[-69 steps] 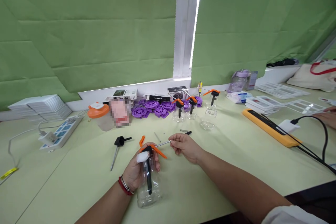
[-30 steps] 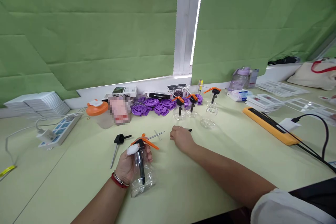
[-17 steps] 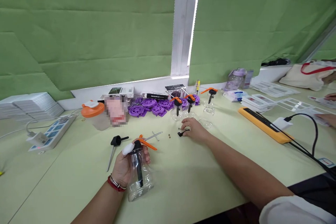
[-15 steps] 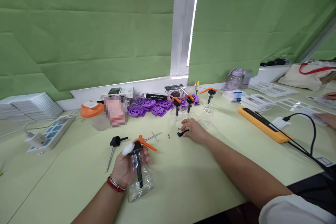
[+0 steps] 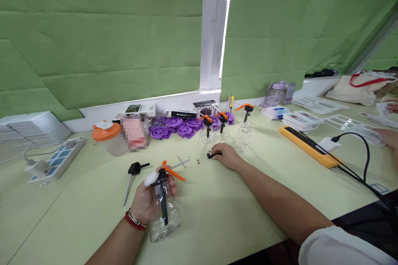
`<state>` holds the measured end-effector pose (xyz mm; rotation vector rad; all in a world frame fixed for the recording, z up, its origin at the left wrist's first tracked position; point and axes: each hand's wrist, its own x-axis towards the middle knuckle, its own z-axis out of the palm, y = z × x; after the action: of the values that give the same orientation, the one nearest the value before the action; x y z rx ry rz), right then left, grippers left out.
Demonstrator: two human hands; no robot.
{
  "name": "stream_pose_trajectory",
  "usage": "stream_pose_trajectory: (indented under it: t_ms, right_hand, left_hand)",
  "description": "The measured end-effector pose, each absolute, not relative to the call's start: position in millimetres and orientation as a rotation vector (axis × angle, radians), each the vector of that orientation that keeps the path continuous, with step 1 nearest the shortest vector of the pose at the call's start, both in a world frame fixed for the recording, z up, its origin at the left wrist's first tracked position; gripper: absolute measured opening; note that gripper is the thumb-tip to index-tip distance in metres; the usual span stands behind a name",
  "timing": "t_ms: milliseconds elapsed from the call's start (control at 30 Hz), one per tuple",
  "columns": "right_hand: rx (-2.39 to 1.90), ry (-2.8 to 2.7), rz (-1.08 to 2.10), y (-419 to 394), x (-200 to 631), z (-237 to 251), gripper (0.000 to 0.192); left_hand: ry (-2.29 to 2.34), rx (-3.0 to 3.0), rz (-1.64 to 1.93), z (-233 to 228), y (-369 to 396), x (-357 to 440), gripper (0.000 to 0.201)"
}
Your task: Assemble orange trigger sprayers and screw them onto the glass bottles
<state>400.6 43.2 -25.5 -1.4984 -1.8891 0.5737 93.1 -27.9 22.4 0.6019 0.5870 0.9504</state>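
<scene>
On the table, left hand grips a clear bottle (orange trigger, black pump).

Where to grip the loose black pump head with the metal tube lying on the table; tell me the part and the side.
Grip the black pump head by its knob, coming from above. The knob is the bulkiest part, while its thin metal tube lies flat on the table and gives fingers little purchase. The left hand, which holds the clear bottle, is close by.

clear spray bottle, tilted, orange trigger
</scene>
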Motion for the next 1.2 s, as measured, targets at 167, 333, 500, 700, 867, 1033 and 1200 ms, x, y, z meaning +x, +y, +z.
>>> stream_pose_trajectory:
  t_ms: [167,333,500,700,867,1033,1200]
  right_hand:
    - [-1.482,-1.906,0.603,45.1,399.6,-26.6,0.013]
    - [-1.444,-1.964,0.57,47.8,394.8,-14.4,0.013]
    - [-1.585,-2.139,0.442,64.0,378.0,8.7,0.016]
    - [-1.65,-2.246,0.449,82.6,354.5,7.8,0.01]
    - [-1.689,-2.289,0.425,86.2,346.9,0.4,0.016]
    - [-1.699,-2.324,0.412,85.9,343.5,-0.5,0.017]
    - [-1.699,-2.343,0.385,84.2,338.6,0.2,0.02]
  left_hand:
    - [0.6,0.626,0.943,22.7,-28.3,93.9,0.026]
    - [0.615,0.642,0.946,22.8,-29.1,95.2,0.026]
    - [0.589,0.656,0.941,20.0,-28.9,95.0,0.026]
    - [0.558,0.639,0.946,18.9,-28.1,92.1,0.023]
    - [0.553,0.64,0.941,18.6,-27.7,91.5,0.023]
    - [0.557,0.646,0.938,22.2,-28.2,93.7,0.02]
    - [0.55,0.654,0.937,24.3,-28.9,93.4,0.02]
